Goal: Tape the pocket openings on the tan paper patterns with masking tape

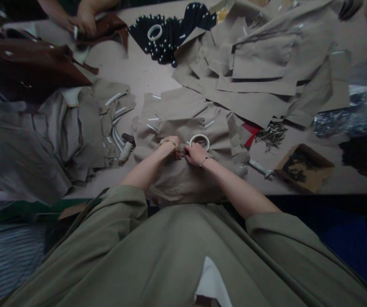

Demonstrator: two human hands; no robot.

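Observation:
Both my hands meet over a beige fabric piece (186, 185) spread on the table in front of me. My left hand (171, 141) is closed, its fingers curled down by a small reddish-brown item (178, 156) too blurred to name. Beside it, my right hand (196, 154) is closed in a pinch at thin metal-looking bits between the hands; what exactly it grips is unclear. A roll of white tape (208, 142) lies just behind my right hand, partly covered by it. White strips (151, 127) show on the fabric beyond my hands.
Beige cut pieces (260, 59) pile up at the back right. A cardboard box (322, 168) with dark pieces and a heap of small metal parts (271, 134) lie right. Brown leather-like bags (33, 68) lie back left, near another person's hands (86, 19).

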